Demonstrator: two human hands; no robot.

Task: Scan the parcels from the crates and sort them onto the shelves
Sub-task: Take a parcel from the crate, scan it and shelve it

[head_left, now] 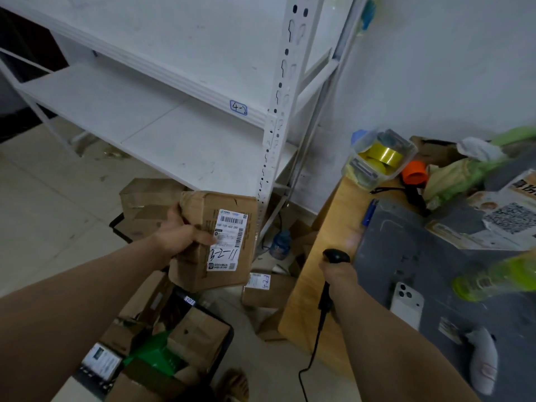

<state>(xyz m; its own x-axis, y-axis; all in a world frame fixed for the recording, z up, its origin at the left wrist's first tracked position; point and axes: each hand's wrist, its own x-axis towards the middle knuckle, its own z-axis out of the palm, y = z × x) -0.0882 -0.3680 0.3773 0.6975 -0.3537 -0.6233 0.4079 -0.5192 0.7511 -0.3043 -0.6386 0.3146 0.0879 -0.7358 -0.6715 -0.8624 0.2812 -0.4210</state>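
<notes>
Left grip (179, 233) curls round a labelled parcel (223, 245) held before the shelves (145, 117), right grip (338, 275) clasps the scanner (336, 256) beside the bench (342, 204); more parcels (197, 332) fill the crate (230, 335) below, so sorting seems barely begun.

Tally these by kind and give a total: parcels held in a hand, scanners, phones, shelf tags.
parcel, held in the left hand: 1
scanner, held in the right hand: 1
phone: 1
shelf tag: 1
Total: 4
</notes>
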